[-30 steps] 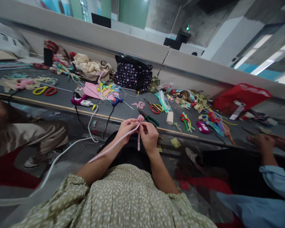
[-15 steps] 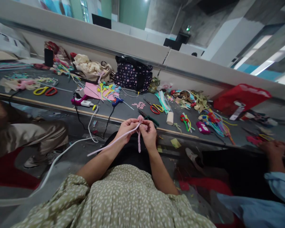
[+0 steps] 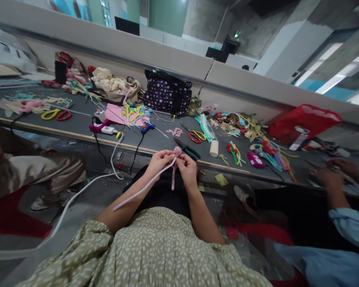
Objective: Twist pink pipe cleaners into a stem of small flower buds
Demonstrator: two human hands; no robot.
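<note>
Fingers (image 3: 167, 156) pinching pink pipe cleaner (image 3: 143, 186), its twisted tip half hidden

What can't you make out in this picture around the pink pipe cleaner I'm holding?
- Head view: the twisted top of the pink pipe cleaner is too small to read; fingers of the left hand and right hand cover the grip.
- A co-worker's hands at right are motion-blurred.
- The person at left is cut off by the edge.
</note>
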